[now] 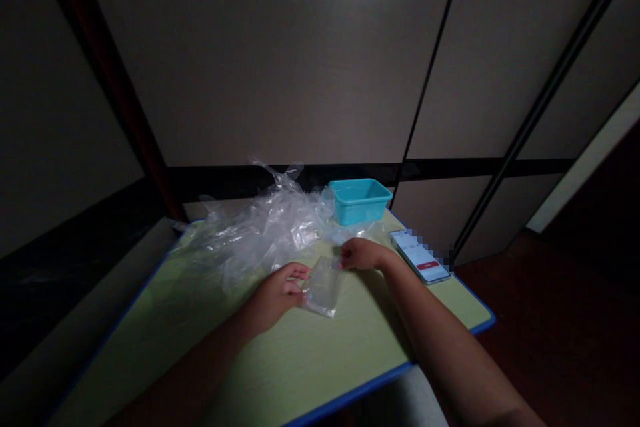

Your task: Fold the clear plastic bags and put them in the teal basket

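A small clear plastic bag (324,288), flattened and roughly rectangular, lies on or just above the table between my two hands. My left hand (280,295) grips its left edge, thumb on the near side and fingers curled at the far side. At the bag's upper right corner, my right hand (362,254) is closed in a pinch, its fingertips partly turned out of sight. Beyond my left hand spreads a loose heap of crumpled clear plastic bags (280,220). More clear plastic (357,232) lies flat just past my right hand.
A turquoise plastic basket (361,203) stands at the table's far edge, right of the heap. A phone (421,256) with a lit screen lies by the right edge. The pale green table (310,360) has a blue rim. Cabinet panels (290,67) rise close behind it.
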`<state>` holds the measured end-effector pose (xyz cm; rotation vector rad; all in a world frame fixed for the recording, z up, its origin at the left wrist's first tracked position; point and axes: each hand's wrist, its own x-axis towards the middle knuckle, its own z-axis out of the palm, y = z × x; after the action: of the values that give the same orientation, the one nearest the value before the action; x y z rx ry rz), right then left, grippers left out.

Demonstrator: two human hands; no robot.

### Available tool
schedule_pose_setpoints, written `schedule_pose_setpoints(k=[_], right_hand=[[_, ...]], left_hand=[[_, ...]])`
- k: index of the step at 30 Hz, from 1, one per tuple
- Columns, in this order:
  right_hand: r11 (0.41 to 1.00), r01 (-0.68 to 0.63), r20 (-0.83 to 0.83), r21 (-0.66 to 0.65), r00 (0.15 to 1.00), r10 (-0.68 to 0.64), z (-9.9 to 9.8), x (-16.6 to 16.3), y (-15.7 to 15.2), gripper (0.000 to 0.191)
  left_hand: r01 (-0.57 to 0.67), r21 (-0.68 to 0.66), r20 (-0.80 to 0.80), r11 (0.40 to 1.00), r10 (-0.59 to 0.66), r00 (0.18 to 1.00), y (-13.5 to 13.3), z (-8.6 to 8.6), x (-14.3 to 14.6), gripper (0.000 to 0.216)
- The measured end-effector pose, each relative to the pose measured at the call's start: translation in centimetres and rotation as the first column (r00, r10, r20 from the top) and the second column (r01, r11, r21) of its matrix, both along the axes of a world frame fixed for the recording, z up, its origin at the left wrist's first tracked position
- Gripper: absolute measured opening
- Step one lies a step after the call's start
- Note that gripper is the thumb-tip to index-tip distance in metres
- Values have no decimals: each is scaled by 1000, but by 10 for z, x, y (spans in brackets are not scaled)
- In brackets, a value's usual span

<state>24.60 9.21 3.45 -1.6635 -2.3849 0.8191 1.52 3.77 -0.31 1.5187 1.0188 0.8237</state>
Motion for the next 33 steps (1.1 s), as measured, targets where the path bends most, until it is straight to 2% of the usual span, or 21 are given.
schedule_pose_setpoints(k=[6,11,13,16,20,22,24,27,30,33], right_hand=[[991,40,-215,-126,974,-66,-11,3,5,19],[961,106,-290,-257,940,-181,-6,2,-2,30],[955,93,-352,-280,916,-193,-3,4,-4,35],[979,-9,-521,-204,848,-100,2,5,-5,32],[991,-136,-752,21,651,105,5,-1,-7,28],[984,-164,-814,67,562,149,7,-6,-9,30],[980,-189,-841,65,518,156,8,-8,-11,32],[978,-203,-818,44,554,152,7,-6,-10,33],[991,-132,-739,3,668,91,4,3,-5,32],[994,-10,-589,-106,806,-55,-1,8,0,30]], left_hand=[[-2,5,1,1000,2,1000,1,-3,-1,38],[-2,18,-3,1000,2,1000,2,-4,0,35],[-1,23,-4,1000,1,1000,2,-3,0,35],[-10,22,-9,1000,10,1000,1,-2,0,36],[-11,13,-3,1000,11,1000,1,0,1,37],[-8,9,8,1000,8,1000,1,0,2,38],[-17,8,9,1000,17,1000,2,-1,3,40],[-13,11,4,1000,13,1000,2,-2,2,44],[-3,9,3,1000,3,1000,2,-2,1,46],[-12,-3,-19,1000,12,1000,2,-3,0,47]])
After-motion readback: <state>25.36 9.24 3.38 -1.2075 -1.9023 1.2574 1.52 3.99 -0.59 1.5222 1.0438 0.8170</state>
